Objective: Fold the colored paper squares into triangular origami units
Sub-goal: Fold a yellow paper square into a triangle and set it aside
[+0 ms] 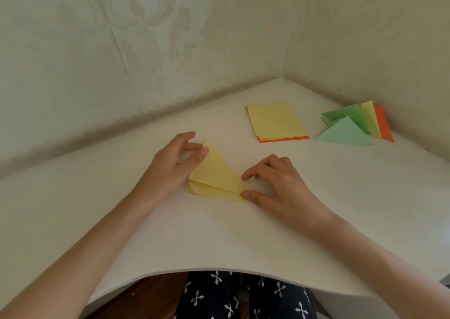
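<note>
A yellow paper (215, 175) folded into a triangle lies on the white table (219, 236) in front of me. My left hand (175, 163) pinches its upper tip and covers its left edge. My right hand (275, 185) pinches its lower right corner between thumb and forefinger. A stack of flat paper squares (275, 121), yellow on top with orange at the bottom, lies farther back to the right. A pile of folded triangles (353, 126), green, yellow and orange, rests at the far right near the wall.
The table sits in a corner, with wallpapered walls (170, 51) close behind and to the right. Its curved front edge (219, 270) runs just above my lap, where dark patterned fabric shows.
</note>
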Demonstrator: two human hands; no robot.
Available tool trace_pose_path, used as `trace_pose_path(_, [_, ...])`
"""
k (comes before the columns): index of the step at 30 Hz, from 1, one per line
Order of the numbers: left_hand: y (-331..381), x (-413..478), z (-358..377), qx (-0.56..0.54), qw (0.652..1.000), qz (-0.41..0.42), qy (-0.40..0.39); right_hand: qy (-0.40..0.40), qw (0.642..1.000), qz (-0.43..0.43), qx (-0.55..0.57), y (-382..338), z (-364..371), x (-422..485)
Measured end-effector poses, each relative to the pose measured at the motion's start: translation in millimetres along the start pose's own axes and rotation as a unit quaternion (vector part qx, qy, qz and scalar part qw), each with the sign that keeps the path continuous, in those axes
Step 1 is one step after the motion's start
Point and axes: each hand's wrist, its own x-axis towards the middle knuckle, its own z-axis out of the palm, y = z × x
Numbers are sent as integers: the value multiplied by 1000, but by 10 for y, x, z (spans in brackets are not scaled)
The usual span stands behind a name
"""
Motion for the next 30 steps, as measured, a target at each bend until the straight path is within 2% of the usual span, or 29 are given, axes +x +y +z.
trace_pose_path(3, [24, -6, 34, -25, 999, 19, -6, -8, 1000, 6, -8, -1, -3, 6])
trace_pose_path(6, [102, -49, 46, -124, 992, 37, -7, -9, 1000, 11, -7, -9, -9, 14])
trace_pose_path(9, [172, -104, 105, -167, 985, 42, 3, 3, 1000, 9, 9, -22, -18, 4])
trace_pose_path(12, [167, -103, 113, -203, 978, 13, 50, -27, 995, -1, 99, -71, -75, -48])
trace_pose_path(14, [175, -88, 95, -252, 965, -18, 77, -50, 992, -37, 114, -98, -97, -76])
trace_pose_path(16, [194, -75, 90, -308, 946, -48, 94, -24, 991, -73, 110, -83, -95, -77])
trace_pose_path(18, [222, -73, 115, -340, 932, -61, 107, 25, 987, -71, 144, -69, -112, -75])
trace_pose_path(23, [231, -82, 180, -348, 930, -55, 107, 120, 972, -46, 196, -76, -141, -90])
trace_pose_path(30, [218, -83, 187, -357, 925, -76, 108, 134, 975, -87, 157, -59, -111, -93])
